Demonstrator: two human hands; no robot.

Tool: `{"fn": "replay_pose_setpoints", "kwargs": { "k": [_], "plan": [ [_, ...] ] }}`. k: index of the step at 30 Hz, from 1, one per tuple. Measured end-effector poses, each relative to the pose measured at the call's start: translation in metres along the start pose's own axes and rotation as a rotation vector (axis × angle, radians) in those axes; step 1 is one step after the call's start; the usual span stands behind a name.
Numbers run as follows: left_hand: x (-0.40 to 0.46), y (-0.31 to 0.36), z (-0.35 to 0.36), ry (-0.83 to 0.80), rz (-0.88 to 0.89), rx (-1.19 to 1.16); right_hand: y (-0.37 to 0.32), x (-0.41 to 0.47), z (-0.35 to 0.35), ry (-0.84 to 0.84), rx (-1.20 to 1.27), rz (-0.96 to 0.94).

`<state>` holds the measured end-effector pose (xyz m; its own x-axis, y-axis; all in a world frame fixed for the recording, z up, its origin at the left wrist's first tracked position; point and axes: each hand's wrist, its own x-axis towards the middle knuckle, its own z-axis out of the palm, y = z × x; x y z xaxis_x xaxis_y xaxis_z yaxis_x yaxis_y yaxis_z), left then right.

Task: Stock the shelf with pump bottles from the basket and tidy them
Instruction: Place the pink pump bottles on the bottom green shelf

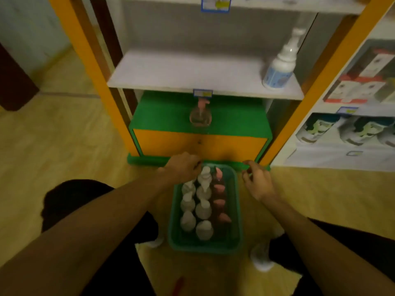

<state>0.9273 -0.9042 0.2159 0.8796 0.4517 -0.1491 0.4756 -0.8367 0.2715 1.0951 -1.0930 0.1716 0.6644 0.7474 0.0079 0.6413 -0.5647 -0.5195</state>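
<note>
Pump bottles (204, 207) stand upright in rows inside a green basket (238, 212) on the floor. The left hand (183, 167) reaches over the basket's far-left corner, nearest them; whether its grip holds a white pump top cannot be told. The right hand (257, 181), fingers loosely curled and holding nothing, hovers at two o'clock. One bottle (280, 65) stands on the shelf (171, 71) at twelve o'clock.

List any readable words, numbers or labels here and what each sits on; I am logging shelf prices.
No text can be read in this view.
Blue-bordered price tag on the upper shelf edge: blurred.
Small blue price tag on the white middle shelf edge: blurred.
Blue label on the white pump bottle: too blurred.
Printed boxes on the neighbouring shelf unit: print too small.
</note>
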Motion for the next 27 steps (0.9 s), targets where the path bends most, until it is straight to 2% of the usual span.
{"fn": "replay_pose_setpoints", "kwargs": {
  "k": [7,14,22,24,27],
  "plan": [
    [0.020,0.003,0.088,-0.196,0.048,-0.099,0.047,0.007,0.037,-0.126,-0.041,0.030],
    [0.031,0.018,0.165,-0.287,0.074,-0.179,0.083,0.016,0.082,-0.300,-0.016,0.076],
    [0.046,0.031,0.216,-0.422,0.102,-0.199,0.099,0.017,0.130,-0.452,-0.003,0.083],
    [0.049,0.036,0.225,-0.445,0.118,-0.160,0.101,0.019,0.139,-0.504,-0.011,0.101],
    [0.052,0.047,0.232,-0.434,0.208,0.070,0.102,0.023,0.150,-0.579,-0.032,0.131]
  ]
}}
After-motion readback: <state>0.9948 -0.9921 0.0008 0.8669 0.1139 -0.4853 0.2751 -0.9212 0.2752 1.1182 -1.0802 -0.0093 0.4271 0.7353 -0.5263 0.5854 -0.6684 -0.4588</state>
